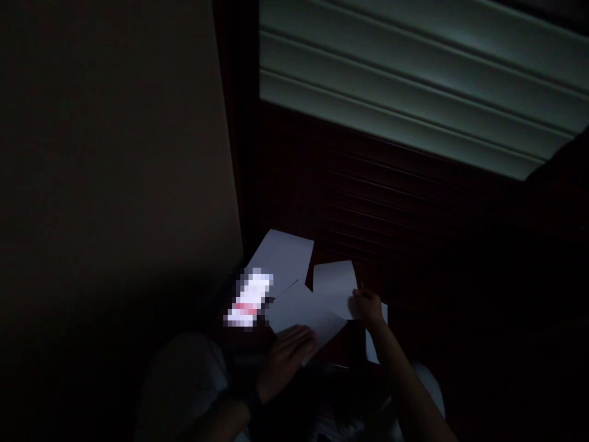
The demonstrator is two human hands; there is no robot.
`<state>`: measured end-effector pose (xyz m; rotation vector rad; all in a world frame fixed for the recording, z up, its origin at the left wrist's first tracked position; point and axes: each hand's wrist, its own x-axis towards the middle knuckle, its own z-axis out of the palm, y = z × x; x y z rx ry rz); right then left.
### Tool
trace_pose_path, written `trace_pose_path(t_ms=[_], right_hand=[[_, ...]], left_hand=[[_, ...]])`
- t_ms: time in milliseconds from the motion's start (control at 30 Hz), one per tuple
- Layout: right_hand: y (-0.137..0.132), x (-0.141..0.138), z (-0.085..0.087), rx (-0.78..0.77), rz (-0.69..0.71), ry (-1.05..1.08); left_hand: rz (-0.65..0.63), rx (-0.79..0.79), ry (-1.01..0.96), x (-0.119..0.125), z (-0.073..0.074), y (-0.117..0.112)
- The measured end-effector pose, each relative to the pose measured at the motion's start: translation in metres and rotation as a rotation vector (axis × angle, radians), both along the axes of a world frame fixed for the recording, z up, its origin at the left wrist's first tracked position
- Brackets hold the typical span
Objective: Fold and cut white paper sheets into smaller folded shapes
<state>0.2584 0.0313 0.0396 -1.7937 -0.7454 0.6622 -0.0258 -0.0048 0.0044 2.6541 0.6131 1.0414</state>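
My left hand [291,351] lies flat with its fingers stretched over the lower edge of a white paper sheet [301,310]. To the right, my right hand [368,306] is closed at the right edge of another white sheet [334,285]. A thin pen-like stick [362,285] pokes up out of its fingers; the dark hides most of it. Behind the left sheet lies a third sheet [288,255], with a thin dark line near its lower edge. Part of one more paper [372,347] shows beneath my right wrist.
A bright lit screen [251,299], pixelated, lies left of the papers on a dark tabletop [334,350]. A plain wall [115,135] rises at left. Pale slats [405,80] stand beyond, above dark ridged panelling [381,202]. My knees [184,380] flank the table.
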Motion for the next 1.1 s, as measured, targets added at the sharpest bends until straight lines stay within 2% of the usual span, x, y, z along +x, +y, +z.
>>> trace_pose_path(t_ms=[200, 467, 667, 867, 1000, 1100], right_hand=[[0.024, 0.022, -0.004, -0.238, 0.033, -0.389], [0.029, 0.01, -0.011, -0.405, 0.135, -0.73], [0.035, 0.003, -0.011, -0.413, 0.174, -0.875], [0.039, 0.0, -0.015, -0.394, 0.202, -0.925], [0.034, -0.005, -0.016, -0.33, 0.194, -0.942], [0.03, -0.009, -0.01, -0.246, 0.159, -0.951]], left_hand=[[0.17, -0.289, -0.143, -0.01, 0.0, 0.006], [0.329, -0.477, -0.153, -0.013, -0.007, 0.003], [0.327, -0.551, -0.157, -0.012, 0.001, 0.002], [0.474, -0.604, -0.264, -0.01, 0.003, -0.001], [0.534, -0.615, -0.323, -0.011, 0.015, 0.001], [0.568, -0.63, -0.369, -0.015, 0.027, -0.001]])
